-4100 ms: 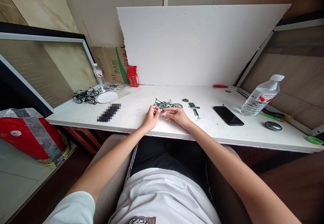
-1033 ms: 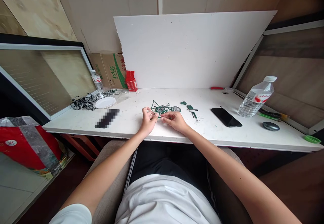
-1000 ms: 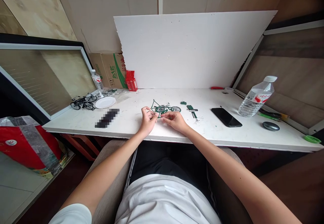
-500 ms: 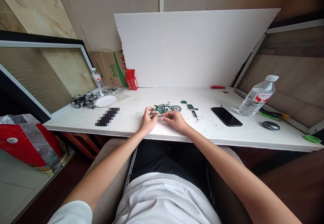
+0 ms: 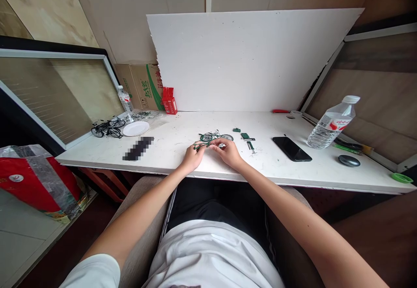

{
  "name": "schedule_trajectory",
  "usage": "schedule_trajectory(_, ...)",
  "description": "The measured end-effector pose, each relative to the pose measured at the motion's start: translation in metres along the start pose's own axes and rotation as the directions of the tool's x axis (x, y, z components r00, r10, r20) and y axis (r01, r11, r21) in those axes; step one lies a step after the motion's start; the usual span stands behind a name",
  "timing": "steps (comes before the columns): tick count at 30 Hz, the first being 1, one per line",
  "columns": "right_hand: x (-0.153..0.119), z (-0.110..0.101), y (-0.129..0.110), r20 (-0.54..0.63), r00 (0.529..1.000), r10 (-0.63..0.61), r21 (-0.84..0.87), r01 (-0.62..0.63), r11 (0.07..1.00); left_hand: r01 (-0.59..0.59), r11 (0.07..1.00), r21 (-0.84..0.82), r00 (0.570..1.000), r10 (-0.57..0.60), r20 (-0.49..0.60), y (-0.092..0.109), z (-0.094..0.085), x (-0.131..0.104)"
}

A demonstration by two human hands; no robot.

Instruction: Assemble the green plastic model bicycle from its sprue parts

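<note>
My left hand is closed on a small, thin green bicycle frame part, low above the front of the white table. Fingertips of my right hand pinch together at the right end of that part; whether a second tiny piece sits between them is too small to tell. Just behind my hands lies a green miniature bicycle with spoked wheels, partly covered by my fingers. Right of it lie loose green pieces: a small block, a flat piece and a T-shaped piece.
On the right are a black phone, a water bottle, a dark oval object and a green lid. Black miniature bicycles, a white plate and a red box are at left. A white board stands behind.
The green frame part has turned between my hands and now lies flatter. My right fingers have shifted slightly up to its end. The pieces on the table have stayed put.
</note>
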State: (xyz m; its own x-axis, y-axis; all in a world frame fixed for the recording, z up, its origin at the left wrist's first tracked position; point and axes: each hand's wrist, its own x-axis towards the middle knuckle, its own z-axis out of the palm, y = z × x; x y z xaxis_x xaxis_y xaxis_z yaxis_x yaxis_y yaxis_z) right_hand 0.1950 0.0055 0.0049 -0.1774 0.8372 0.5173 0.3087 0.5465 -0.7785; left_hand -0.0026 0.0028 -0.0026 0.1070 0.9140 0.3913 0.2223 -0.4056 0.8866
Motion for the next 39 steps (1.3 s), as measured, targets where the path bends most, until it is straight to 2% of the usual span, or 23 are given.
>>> schedule_trajectory(3, 0.0000, 0.0000, 0.0007, 0.003, 1.000, -0.009, 0.001, 0.009, 1.000, -0.021, 0.999, 0.026, 1.000, 0.022, -0.021, 0.0013, -0.0003, -0.0013)
schedule_trajectory(10, 0.0005, 0.0008, 0.0010, -0.011, 0.999, -0.031, -0.007, 0.031, 0.999, 0.009, 1.000, 0.012, 0.998, -0.008, -0.064, -0.0060, 0.0009, -0.0007)
schedule_trajectory(17, 0.0000, 0.0005, -0.0018, -0.001, 1.000, -0.011, 0.020, 0.011, 1.000, -0.002, 1.000, 0.010, 1.000, 0.002, -0.018, -0.0028, 0.0014, -0.0031)
schedule_trajectory(22, 0.0002, 0.0008, 0.0000, -0.012, 1.000, 0.011, 0.029, -0.011, 1.000, -0.009, 1.000, 0.002, 1.000, 0.009, -0.026, -0.0027, 0.0015, -0.0051)
schedule_trajectory(28, -0.0001, 0.0000, -0.0007, 0.095, 0.995, 0.044, 0.105, -0.053, 0.993, -0.017, 1.000, 0.013, 0.998, 0.018, -0.052, -0.0060, 0.0008, -0.0050)
schedule_trajectory(33, 0.0008, 0.0005, -0.0015, 0.124, 0.988, 0.092, 0.166, -0.112, 0.980, -0.038, 0.999, 0.008, 0.998, 0.038, -0.049, -0.0078, 0.0006, -0.0044)
schedule_trajectory(39, 0.0007, -0.0007, -0.0041, 0.224, 0.970, 0.098, 0.218, -0.148, 0.965, -0.005, 0.999, -0.048, 0.999, 0.003, -0.039, -0.0062, 0.0014, -0.0046)
